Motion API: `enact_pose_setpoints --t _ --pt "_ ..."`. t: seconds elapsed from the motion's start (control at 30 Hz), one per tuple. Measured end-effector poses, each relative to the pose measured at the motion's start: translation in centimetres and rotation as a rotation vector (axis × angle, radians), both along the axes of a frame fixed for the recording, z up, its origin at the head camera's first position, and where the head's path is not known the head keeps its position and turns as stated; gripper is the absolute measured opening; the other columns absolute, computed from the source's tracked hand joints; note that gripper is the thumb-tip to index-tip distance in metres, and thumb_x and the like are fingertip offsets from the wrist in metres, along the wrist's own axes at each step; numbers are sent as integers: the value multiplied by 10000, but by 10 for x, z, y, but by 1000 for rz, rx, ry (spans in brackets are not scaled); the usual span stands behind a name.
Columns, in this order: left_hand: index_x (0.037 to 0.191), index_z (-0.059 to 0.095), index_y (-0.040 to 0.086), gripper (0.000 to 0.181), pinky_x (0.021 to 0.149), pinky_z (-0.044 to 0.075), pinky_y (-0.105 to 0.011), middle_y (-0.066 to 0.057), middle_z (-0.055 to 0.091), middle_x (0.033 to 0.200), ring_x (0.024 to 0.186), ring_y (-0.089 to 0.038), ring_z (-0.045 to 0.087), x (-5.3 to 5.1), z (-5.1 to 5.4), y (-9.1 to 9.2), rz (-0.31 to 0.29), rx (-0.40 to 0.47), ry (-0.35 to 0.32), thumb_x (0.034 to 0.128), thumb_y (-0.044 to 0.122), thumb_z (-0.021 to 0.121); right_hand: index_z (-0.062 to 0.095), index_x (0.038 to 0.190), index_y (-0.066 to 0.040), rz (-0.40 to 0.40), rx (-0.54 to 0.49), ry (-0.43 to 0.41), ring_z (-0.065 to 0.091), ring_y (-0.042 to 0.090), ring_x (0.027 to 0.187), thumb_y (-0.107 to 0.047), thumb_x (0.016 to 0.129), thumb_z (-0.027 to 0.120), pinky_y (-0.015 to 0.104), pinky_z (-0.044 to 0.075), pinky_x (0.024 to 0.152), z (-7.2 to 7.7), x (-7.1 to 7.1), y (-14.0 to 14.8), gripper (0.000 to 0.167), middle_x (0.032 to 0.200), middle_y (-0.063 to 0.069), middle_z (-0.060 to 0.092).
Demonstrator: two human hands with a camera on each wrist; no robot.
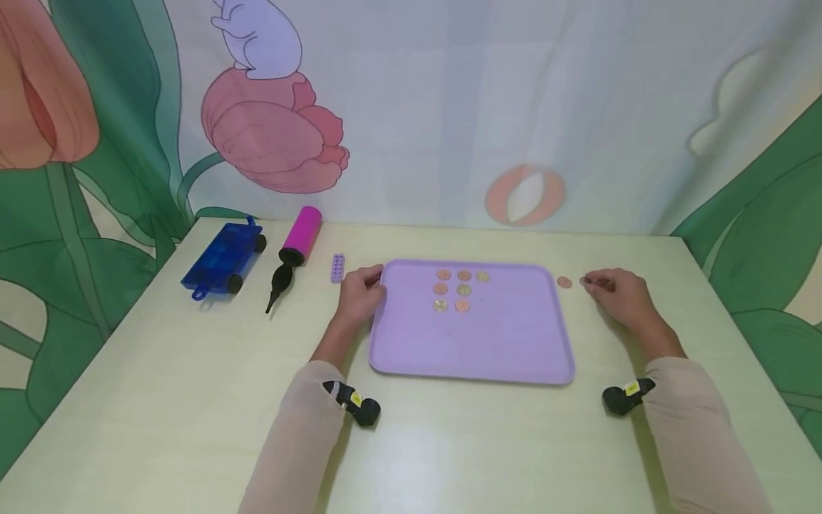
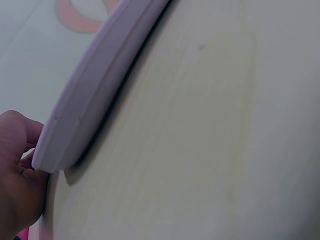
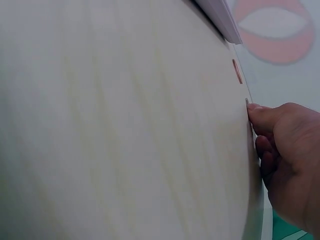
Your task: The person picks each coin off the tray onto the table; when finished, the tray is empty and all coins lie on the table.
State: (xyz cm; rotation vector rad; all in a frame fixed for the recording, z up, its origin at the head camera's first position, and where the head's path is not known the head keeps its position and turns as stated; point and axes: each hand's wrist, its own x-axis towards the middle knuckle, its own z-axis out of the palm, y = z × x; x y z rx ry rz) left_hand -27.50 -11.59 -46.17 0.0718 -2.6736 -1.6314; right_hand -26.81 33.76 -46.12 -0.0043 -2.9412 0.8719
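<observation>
A purple tray (image 1: 501, 343) lies on the table with several copper and gold-coloured coins (image 1: 462, 305) in rows on its upper left part. My left hand (image 1: 361, 293) grips the tray's left rim near the far corner; the left wrist view shows fingers (image 2: 32, 131) at that rim. Right of the tray, my right hand (image 1: 619, 293) pinches a coin (image 1: 584, 281) at its fingertips, close to the tabletop. Between that hand and the tray lies a copper coin (image 1: 564, 283), seen edge-on in the right wrist view.
To the left are a blue translucent toy cart (image 1: 225, 257) with black wheels, a pink and black hand pump (image 1: 302, 235) and a small purple toy brick (image 1: 337, 268). A printed curtain (image 1: 417, 128) hangs behind the table's far edge.
</observation>
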Motion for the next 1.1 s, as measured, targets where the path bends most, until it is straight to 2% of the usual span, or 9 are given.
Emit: enact_pose_setpoints --t 0.3,0.47,0.63,0.8,0.97,1.1 --pt "1416 552 -31 509 1165 493 -398 -244 614 1408 1331 -345 595 -2 2 0 1 3 20 907 -5 558 630 1297 58 0 -16 -19 610 425 1078 -139 1009 594 471 547 867 6 -3 -7 350 1228 310 669" --pt "1411 554 -35 505 1157 501 -397 -246 610 1413 1330 -348 597 -3 -1 0 3 9 23 907 -11 560 629 1297 62 62 2 20 637 424 1033 -188 1003 614 494 548 837 13 -2 -23 387 1167 305 668" --pt "1415 552 -33 506 1153 503 -395 -247 604 1421 1328 -348 599 -2 -3 0 2 12 23 909 -12 559 655 1262 58 164 -20 69 637 387 990 -106 988 613 407 529 798 30 -5 -60 322 1134 277 681" --pt "1410 553 -40 507 1150 507 -395 -252 606 1414 1323 -350 603 0 -1 2 1 19 28 904 -20 557 670 1258 45 283 -42 -27 645 348 992 -92 981 610 354 544 806 39 -14 -98 315 1133 254 700" --pt "1410 550 -48 507 1149 507 -395 -260 604 1413 1323 -353 603 0 0 1 1 10 34 904 -27 554 650 1286 52 367 -33 -88 659 352 1029 -106 985 600 444 575 905 40 -22 -126 345 1175 252 695" --pt "1409 547 -54 510 1151 504 -396 -265 599 1416 1327 -357 600 1 0 1 3 7 37 900 -28 548 630 1295 78 387 -53 -99 654 388 1081 -93 975 603 509 555 984 36 -26 -139 364 1177 270 691"
